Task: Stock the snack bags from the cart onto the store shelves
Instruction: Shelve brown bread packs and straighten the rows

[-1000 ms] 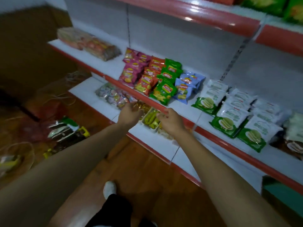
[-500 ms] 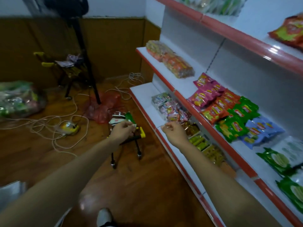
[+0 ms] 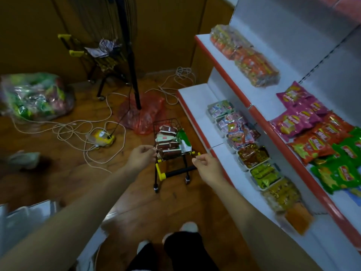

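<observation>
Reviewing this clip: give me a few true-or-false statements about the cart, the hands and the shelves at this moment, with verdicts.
1. The cart stands on the wooden floor beside the shelves. True.
2. The cart is empty. False: several snack bags lie in it.
3. The left hand holds a green bag. False: it holds nothing; the green bag lies in the cart.
4. The right hand is close to the cart's handle. True.

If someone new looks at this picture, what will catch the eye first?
A small cart full of snack bags stands on the floor in the middle, with the left hand and right hand reaching to it. On the right, white shelves hold rows of bright packets.
</observation>
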A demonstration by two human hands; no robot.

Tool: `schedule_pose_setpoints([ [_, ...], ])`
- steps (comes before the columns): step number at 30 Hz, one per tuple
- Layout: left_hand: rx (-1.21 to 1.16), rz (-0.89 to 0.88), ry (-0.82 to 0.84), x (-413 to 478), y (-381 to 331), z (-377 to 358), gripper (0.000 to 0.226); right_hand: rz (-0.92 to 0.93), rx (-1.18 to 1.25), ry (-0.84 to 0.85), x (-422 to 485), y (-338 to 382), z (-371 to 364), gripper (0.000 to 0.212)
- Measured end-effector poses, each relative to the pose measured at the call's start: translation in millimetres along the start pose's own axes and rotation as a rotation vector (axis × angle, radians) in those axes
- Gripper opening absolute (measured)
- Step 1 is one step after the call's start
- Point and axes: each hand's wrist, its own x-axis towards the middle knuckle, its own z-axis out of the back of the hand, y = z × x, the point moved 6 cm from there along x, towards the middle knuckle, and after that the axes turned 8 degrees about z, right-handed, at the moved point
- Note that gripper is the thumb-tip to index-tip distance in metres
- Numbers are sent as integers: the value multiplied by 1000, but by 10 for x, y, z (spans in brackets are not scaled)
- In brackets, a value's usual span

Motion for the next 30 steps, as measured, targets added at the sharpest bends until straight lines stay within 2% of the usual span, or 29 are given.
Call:
schedule_pose_setpoints([
  [6,-20,64,-23,575,-79,-82,7,-87,-5,59,779,-273,-174,31],
  [11,-52,122,-43,1191,-207,-224,15,-149,-41,80,1569,-486,-295,28],
  [17,41,204,11,2018,-96,-678,21,-201,-84,78,2288,-793,-432,24],
  [21,100,224,112,2577,6,-1012,19,-225,-125,54,2656,-1003,-547,24],
  [24,164,199,184,2962,105,-1199,11,-220,-124,43,2906,-1095,-685,39],
  [27,212,198,206,3280,212,-1307,24,-194,-130,65,3166,-1166,-899,68],
  [30,406,181,208,3584,406,-1310,35,-172,-167,125,3422,-1284,-1170,89],
])
